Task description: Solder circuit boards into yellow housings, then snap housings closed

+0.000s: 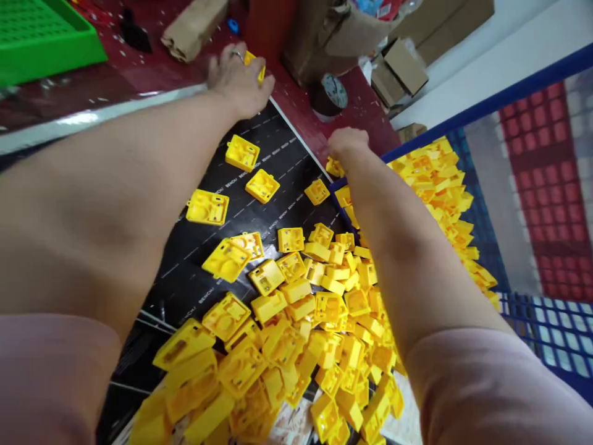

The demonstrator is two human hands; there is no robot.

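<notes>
My left hand [241, 83] reaches to the far edge of the black sheet [282, 151], its fingers curled over a yellow plastic casing [256, 67] that they partly hide. At the sheet's right edge, my right hand [348, 143] is closed, and a yellow casing [334, 167] shows beneath it. Most of its fingers are hidden from view. Between my arms, several loose casings [243, 153] lie apart on the black sheet. Nearer to me they form a dense heap [296, 309], lying at all angles, with some showing moulded compartments.
A blue plastic crate [417, 133] filled with yellow casings stands tilted at the right. A roll of brown tape [330, 97] sits on the red surface [296, 114] beyond the sheet. Cardboard boxes [319, 40] are behind it, and a green tray [50, 46] is at far left.
</notes>
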